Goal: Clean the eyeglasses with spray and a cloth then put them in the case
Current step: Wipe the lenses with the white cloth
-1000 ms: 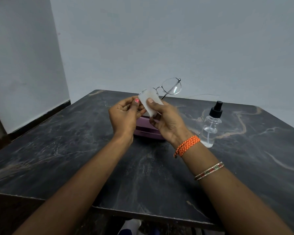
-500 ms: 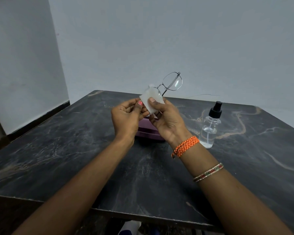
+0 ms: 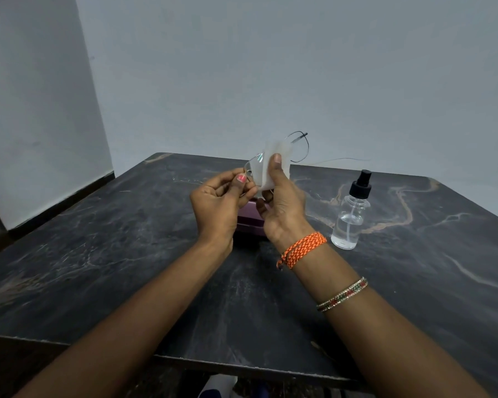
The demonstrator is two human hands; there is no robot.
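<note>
The head view shows the task in its wiping stage: the thin wire-rimmed eyeglasses (image 3: 282, 156) are held up above the dark marble-patterned table (image 3: 127, 254), and the small white cleaning cloth (image 3: 275, 162) is folded over one lens, so the cleaning looks under way but not finished. The clear plastic spray bottle with a black pump top (image 3: 350, 214) stands upright on the table at about 3 o'clock from the hands, untouched, which suggests the spraying is already done. The purple glasses case (image 3: 249, 222) lies on the table just below and behind the hands, mostly hidden, and the glasses are not yet in it. The left hand (image 3: 222, 199) has its grip pressed together, thumb and fingers pinching the frame at the uncovered lens. The right hand (image 3: 282, 199) pinches the cloth around the other lens, thumb on the near face.
</note>
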